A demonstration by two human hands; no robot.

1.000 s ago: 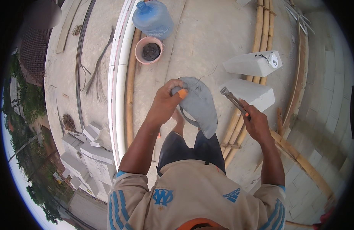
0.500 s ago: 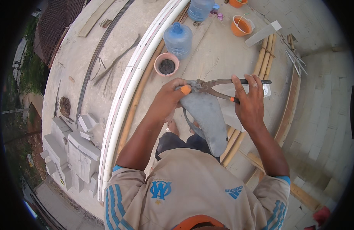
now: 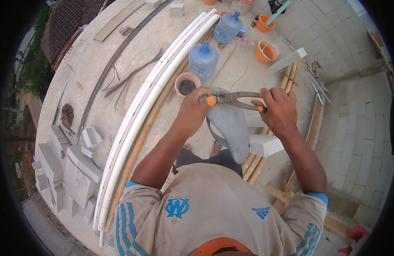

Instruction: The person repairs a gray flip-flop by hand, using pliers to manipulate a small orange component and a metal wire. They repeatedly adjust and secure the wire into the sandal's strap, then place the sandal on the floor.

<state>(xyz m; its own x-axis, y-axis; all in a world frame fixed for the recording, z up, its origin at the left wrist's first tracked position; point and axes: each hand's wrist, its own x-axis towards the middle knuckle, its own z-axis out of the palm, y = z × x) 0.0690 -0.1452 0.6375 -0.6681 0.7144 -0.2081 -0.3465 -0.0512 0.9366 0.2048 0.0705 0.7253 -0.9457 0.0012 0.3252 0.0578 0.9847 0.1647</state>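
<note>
In front of my chest hangs a grey flip-flop-like sandal (image 3: pixel 233 132), sole upward, with a strap looping off its left side. My left hand (image 3: pixel 196 104) pinches its upper end; something orange (image 3: pixel 211 101) shows at the thumb. My right hand (image 3: pixel 279 109) is closed round the dark handles of metal pincers (image 3: pixel 237 100), which have black and orange grips. The pincers' jaws are at the sandal's upper end, close to my left fingertips. What lies between the jaws is too small to make out.
Beyond my hands are a pink bucket (image 3: pixel 187 85) holding dark material, blue water jugs (image 3: pixel 203 62) and orange buckets (image 3: pixel 265 52). White pipes (image 3: pixel 139 115) and bamboo poles (image 3: pixel 253 164) line the floor. Pale blocks (image 3: pixel 267 145) lie at right, more (image 3: pixel 79 175) at left. A block wall (image 3: pixel 354 128) stands right.
My right fingers have curled further round the pincers' handles, and the handle end that stuck out to the right is hidden. The whole view has shifted slightly, with more pipes and buckets showing.
</note>
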